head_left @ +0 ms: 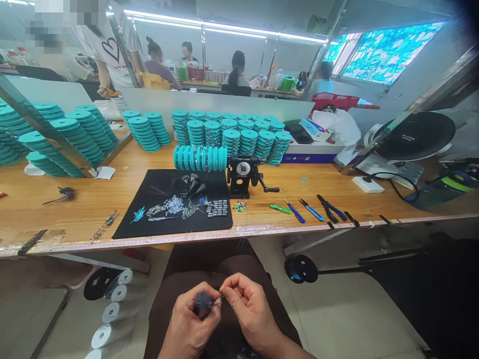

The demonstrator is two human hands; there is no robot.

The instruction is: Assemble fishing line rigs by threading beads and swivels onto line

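Over the lap, my left hand point(194, 319) is closed around a dark grey bundle point(202, 300) of small pieces. Its fingertips meet those of my right hand point(249, 309), which pinches something thin and dark, too small to make out. Beyond the hands, a black mat point(130, 219) on the table bears small grey, clear and blue parts and thin wires. Behind the mat stands a black hand-crank winder point(243, 174) with a row of teal spools point(200, 158) on its shaft. Small coloured beads point(240, 205) lie beside the mat.
Stacks of teal spools point(239, 142) line the table's back. A green tool point(280, 209), a blue-handled tool point(295, 211), blue cutters point(312, 210) and pliers point(332, 208) lie right. A black fan point(409, 135) stands far right. Several people sit or stand beyond the divider.
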